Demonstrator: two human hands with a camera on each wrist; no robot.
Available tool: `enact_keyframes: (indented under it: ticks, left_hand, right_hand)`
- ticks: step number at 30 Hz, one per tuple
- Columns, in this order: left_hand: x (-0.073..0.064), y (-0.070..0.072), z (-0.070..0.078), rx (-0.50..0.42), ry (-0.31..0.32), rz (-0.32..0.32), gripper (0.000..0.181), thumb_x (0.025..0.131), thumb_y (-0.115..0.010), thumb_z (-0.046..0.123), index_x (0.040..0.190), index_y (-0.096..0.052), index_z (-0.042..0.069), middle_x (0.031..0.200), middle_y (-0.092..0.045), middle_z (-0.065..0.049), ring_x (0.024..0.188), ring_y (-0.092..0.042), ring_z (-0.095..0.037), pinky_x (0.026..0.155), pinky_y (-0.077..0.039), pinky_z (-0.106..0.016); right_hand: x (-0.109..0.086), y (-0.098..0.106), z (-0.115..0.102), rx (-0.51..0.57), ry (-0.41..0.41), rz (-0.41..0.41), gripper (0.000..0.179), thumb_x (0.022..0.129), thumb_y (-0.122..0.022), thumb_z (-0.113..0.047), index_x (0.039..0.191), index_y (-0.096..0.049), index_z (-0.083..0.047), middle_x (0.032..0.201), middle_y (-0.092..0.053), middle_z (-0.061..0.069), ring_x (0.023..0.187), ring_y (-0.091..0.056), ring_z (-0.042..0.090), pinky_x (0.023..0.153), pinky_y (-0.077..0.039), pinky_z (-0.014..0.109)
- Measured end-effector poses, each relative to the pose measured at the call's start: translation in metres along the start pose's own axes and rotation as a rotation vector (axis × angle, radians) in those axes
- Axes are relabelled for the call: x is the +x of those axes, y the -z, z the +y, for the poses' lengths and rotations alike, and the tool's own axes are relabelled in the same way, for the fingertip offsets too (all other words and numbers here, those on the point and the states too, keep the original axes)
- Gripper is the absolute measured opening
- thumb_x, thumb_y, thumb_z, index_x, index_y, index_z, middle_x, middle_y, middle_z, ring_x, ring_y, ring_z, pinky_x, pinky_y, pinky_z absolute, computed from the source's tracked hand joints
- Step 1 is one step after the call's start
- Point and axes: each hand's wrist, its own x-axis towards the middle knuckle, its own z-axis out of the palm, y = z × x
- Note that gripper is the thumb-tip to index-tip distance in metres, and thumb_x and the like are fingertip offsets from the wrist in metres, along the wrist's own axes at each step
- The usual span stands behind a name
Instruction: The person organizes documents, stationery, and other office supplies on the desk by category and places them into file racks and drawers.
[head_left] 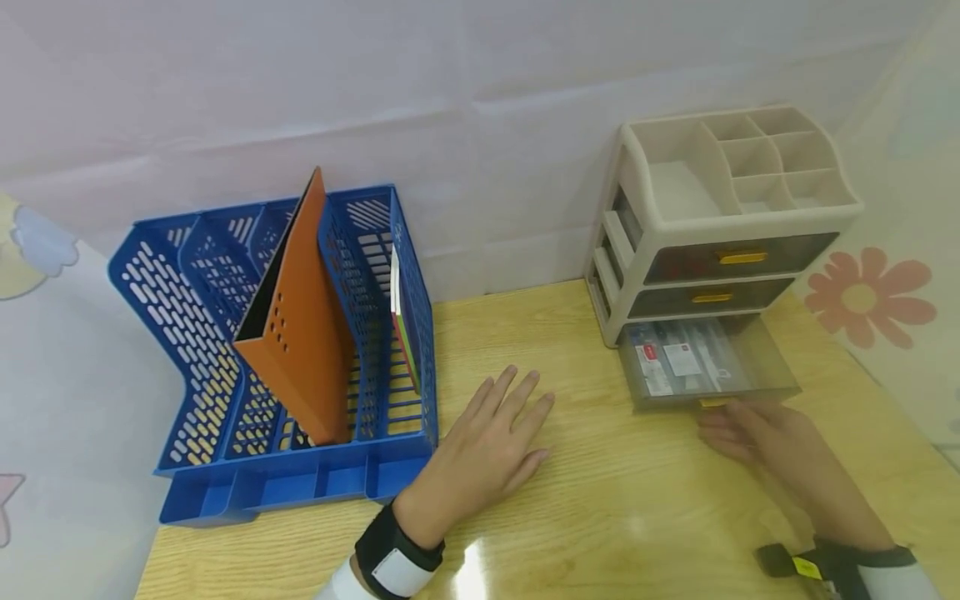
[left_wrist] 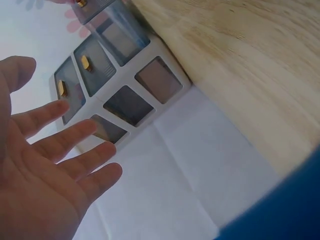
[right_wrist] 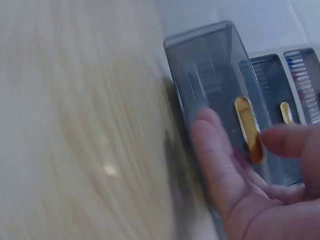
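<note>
A small beige drawer cabinet [head_left: 651, 250] stands at the right with its bottom drawer [head_left: 757, 367] pulled out. Flat packets [head_left: 678, 358] in clear plastic lie in that drawer. My right hand [head_left: 780, 446] is at the drawer's front, thumb and bent fingers around its yellow handle [right_wrist: 247, 127]; the thumb tip meets the handle's edge, and the exact contact is blurred. With fingers spread, my left hand [head_left: 483, 450] is over the table beside the blue rack, holding nothing; its palm and loose fingers show in the left wrist view.
A blue file rack [head_left: 281, 496] with a tray front holds an orange folder [head_left: 303, 350] and thin booklets [head_left: 403, 325]. Compartments [head_left: 750, 158] top the cabinet, above two shut drawers [head_left: 806, 247]. A white cloth backdrop [head_left: 525, 167] borders the wooden table [head_left: 592, 500].
</note>
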Motion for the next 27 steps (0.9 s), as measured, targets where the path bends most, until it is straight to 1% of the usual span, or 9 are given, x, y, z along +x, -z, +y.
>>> enact_keyframes:
  ticks: [2,3,5,7,12,18,22,26,27]
  left_hand:
    - [-0.001,0.000,0.000,-0.013,0.002,-0.008,0.059,0.099,-0.067,0.043,0.147,-0.054,0.011,0.156,-0.049,-0.018,0.146,-0.044,-0.041,0.115,-0.045,-0.053]
    - [-0.002,0.000,0.001,-0.023,0.002,-0.012,0.058,0.099,-0.066,0.042,0.147,-0.055,0.011,0.156,-0.049,-0.018,0.146,-0.044,-0.041,0.115,-0.045,-0.053]
    - [-0.004,0.000,0.000,-0.039,0.002,-0.022,0.058,0.100,-0.066,0.042,0.148,-0.055,0.011,0.157,-0.048,-0.018,0.146,-0.044,-0.041,0.116,-0.045,-0.053]
    - [-0.007,0.000,0.000,-0.042,0.000,-0.028,0.059,0.100,-0.066,0.043,0.148,-0.054,0.011,0.158,-0.047,-0.018,0.146,-0.044,-0.041,0.116,-0.045,-0.052]
    - [-0.014,-0.002,-0.001,-0.017,-0.008,-0.038,0.061,0.099,-0.065,0.045,0.149,-0.053,0.012,0.159,-0.045,-0.019,0.147,-0.043,-0.042,0.116,-0.044,-0.053]
    - [-0.018,-0.003,-0.002,-0.026,0.012,-0.068,0.060,0.101,-0.063,0.045,0.150,-0.052,0.011,0.160,-0.043,-0.019,0.149,-0.040,-0.041,0.117,-0.042,-0.052]
    - [-0.019,-0.003,-0.003,-0.047,0.030,-0.085,0.060,0.101,-0.064,0.044,0.150,-0.052,0.012,0.161,-0.042,-0.018,0.149,-0.040,-0.041,0.118,-0.042,-0.052]
    - [-0.019,-0.003,-0.003,-0.053,0.039,-0.090,0.059,0.101,-0.064,0.044,0.150,-0.052,0.012,0.161,-0.042,-0.019,0.148,-0.041,-0.042,0.118,-0.041,-0.052]
    - [-0.019,-0.003,-0.003,-0.053,0.040,-0.091,0.059,0.101,-0.064,0.044,0.150,-0.053,0.012,0.161,-0.042,-0.019,0.148,-0.041,-0.042,0.118,-0.041,-0.052]
  right_hand:
    - [0.002,0.003,0.006,0.270,-0.008,-0.054,0.031,0.112,-0.041,-0.011,0.123,-0.057,0.014,0.109,-0.078,0.011,0.100,-0.077,0.020,0.086,-0.062,0.035]
    - [0.003,0.004,0.009,0.383,-0.014,-0.074,0.026,0.111,-0.041,-0.008,0.120,-0.059,0.008,0.110,-0.077,0.012,0.102,-0.077,0.023,0.088,-0.061,0.036]
    - [0.004,0.006,0.012,0.554,-0.028,-0.100,0.026,0.111,-0.039,-0.005,0.113,-0.065,-0.003,0.111,-0.076,0.015,0.105,-0.075,0.027,0.092,-0.060,0.038]
    - [0.004,0.007,0.012,0.652,-0.038,-0.111,0.028,0.111,-0.038,-0.004,0.114,-0.066,-0.003,0.113,-0.073,0.017,0.107,-0.074,0.028,0.094,-0.059,0.039]
    - [0.010,0.007,0.009,0.745,-0.015,-0.125,0.028,0.111,-0.036,-0.002,0.117,-0.064,0.000,0.114,-0.070,0.018,0.109,-0.073,0.029,0.097,-0.058,0.039]
    - [0.020,0.009,0.006,0.828,0.015,-0.191,0.032,0.111,-0.031,0.001,0.117,-0.063,0.004,0.115,-0.069,0.020,0.110,-0.072,0.030,0.100,-0.057,0.038]
    - [0.026,0.011,0.005,0.848,0.042,-0.226,0.035,0.111,-0.029,0.002,0.120,-0.063,0.005,0.118,-0.069,0.020,0.113,-0.072,0.031,0.101,-0.055,0.039]
    - [0.035,0.013,0.003,0.870,0.036,-0.238,0.035,0.111,-0.029,0.003,0.120,-0.063,0.006,0.119,-0.069,0.020,0.113,-0.071,0.031,0.102,-0.055,0.040]
    - [0.038,0.014,0.002,0.861,0.028,-0.227,0.034,0.110,-0.030,0.003,0.119,-0.063,0.006,0.117,-0.069,0.020,0.112,-0.072,0.031,0.101,-0.056,0.039]
